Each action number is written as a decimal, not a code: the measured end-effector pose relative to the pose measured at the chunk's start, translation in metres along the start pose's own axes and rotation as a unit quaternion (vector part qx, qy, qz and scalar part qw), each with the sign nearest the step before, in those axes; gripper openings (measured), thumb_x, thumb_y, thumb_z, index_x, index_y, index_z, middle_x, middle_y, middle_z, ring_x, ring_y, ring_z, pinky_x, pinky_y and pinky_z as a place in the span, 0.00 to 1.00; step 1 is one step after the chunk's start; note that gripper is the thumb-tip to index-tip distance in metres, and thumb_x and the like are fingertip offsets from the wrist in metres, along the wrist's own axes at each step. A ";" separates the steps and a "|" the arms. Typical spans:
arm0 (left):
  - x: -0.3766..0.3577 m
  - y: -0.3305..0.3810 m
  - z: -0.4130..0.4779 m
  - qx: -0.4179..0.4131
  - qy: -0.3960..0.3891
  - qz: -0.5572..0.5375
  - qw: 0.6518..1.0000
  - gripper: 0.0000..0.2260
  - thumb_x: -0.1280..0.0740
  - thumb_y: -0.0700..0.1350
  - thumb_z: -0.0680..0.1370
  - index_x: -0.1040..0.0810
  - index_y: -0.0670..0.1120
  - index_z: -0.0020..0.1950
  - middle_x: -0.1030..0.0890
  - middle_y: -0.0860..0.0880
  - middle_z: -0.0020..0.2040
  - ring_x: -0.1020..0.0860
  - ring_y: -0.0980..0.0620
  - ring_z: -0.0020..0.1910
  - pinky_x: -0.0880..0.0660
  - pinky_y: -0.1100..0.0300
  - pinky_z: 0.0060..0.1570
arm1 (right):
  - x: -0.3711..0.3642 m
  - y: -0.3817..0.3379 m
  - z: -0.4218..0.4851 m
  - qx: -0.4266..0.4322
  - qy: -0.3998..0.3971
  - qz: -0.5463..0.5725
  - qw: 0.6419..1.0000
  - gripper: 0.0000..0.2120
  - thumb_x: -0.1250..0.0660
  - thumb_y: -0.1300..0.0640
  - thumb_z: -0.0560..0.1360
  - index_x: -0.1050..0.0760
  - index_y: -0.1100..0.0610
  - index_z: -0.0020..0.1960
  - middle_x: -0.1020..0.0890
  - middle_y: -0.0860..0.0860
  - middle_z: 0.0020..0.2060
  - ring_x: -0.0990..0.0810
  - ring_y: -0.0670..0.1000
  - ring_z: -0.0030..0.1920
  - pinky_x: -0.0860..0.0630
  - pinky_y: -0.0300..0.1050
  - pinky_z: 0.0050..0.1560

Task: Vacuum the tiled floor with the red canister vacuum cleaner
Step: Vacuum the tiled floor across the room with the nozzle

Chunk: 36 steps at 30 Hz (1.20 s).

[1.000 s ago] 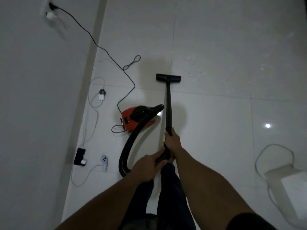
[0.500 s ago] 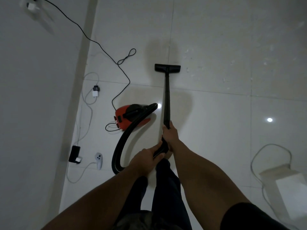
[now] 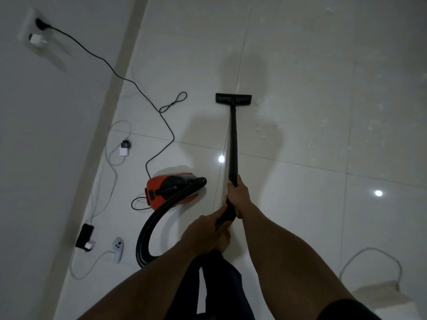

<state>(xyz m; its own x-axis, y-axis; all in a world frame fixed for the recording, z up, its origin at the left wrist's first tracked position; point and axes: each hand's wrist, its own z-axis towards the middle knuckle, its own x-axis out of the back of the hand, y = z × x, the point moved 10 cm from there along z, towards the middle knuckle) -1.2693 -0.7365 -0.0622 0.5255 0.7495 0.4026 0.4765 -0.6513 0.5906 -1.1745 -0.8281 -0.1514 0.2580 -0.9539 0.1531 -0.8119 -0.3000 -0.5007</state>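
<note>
While my left hand point(image 3: 203, 229) and right hand point(image 3: 236, 196) grip the wand point(image 3: 233, 139), it points far; crumbs point(image 3: 257, 129) lie right of its nozzle point(image 3: 233, 99).

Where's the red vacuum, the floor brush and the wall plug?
red vacuum point(image 3: 156, 182), head view, red shell.
floor brush point(image 3: 233, 99), head view, top middle.
wall plug point(image 3: 41, 25), head view, black plug body.

Bare forearms point(image 3: 277, 250) — dark trousers point(image 3: 221, 287), a black short sleeve point(image 3: 346, 311) on the right.
</note>
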 end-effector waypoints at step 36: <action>0.429 0.159 0.400 0.001 0.001 0.014 1.000 0.22 0.46 0.59 0.84 0.39 0.59 0.79 0.17 0.46 0.48 0.23 0.53 0.33 0.31 0.64 0.33 | -0.017 -0.510 0.326 0.042 0.008 -0.052 0.998 0.25 0.40 0.52 0.86 0.39 0.48 0.82 0.19 0.58 0.48 0.20 0.53 0.37 0.21 0.48 0.39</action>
<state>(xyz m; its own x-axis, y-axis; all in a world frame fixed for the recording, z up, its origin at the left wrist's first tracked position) -0.6861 -0.5660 -0.0756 0.5372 0.7307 0.4214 0.4619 -0.6728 0.5779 -0.5940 -0.6576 -0.1762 0.3295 -0.9178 0.2217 -0.7341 -0.3967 -0.5512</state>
